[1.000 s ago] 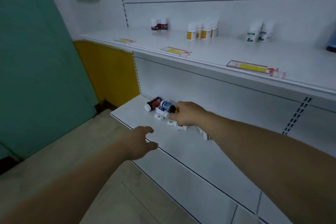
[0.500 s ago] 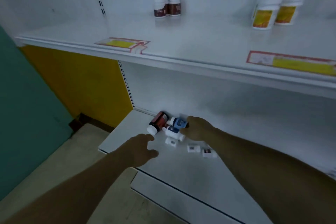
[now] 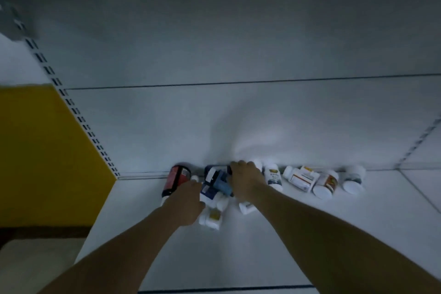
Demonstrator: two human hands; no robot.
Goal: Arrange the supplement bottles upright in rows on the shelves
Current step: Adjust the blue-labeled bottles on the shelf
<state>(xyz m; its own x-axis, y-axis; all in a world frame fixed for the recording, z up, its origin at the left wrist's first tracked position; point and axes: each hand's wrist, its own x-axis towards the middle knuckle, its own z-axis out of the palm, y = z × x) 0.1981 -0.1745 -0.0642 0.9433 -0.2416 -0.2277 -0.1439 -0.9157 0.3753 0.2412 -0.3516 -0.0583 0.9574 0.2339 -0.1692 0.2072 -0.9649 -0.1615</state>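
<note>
Several supplement bottles lie on their sides along the back of the white lower shelf (image 3: 274, 246). A dark red bottle (image 3: 177, 178) lies leftmost, beside a white bottle with a dark blue label (image 3: 208, 192). My right hand (image 3: 245, 181) grips a blue bottle (image 3: 222, 182) in the heap, fingers curled over it. My left hand (image 3: 187, 203) reaches in between the red bottle and the dark-blue-labelled one, with fingertips and thumb spread against them. Small white bottles with yellow labels (image 3: 213, 217) lie under my hands. More white bottles (image 3: 300, 178) lie to the right.
The shelf's white back panel (image 3: 214, 114) rises right behind the bottles. A slotted upright (image 3: 83, 124) and a yellow wall (image 3: 43, 150) bound the left side. Another white-capped bottle (image 3: 352, 178) ends the row on the right. The shelf's front edge (image 3: 226, 289) runs below my forearms.
The view has dropped from the upper shelf to the lower one and moved closer. My left hand has reached forward into the heap; my right hand stays on the blue bottle.
</note>
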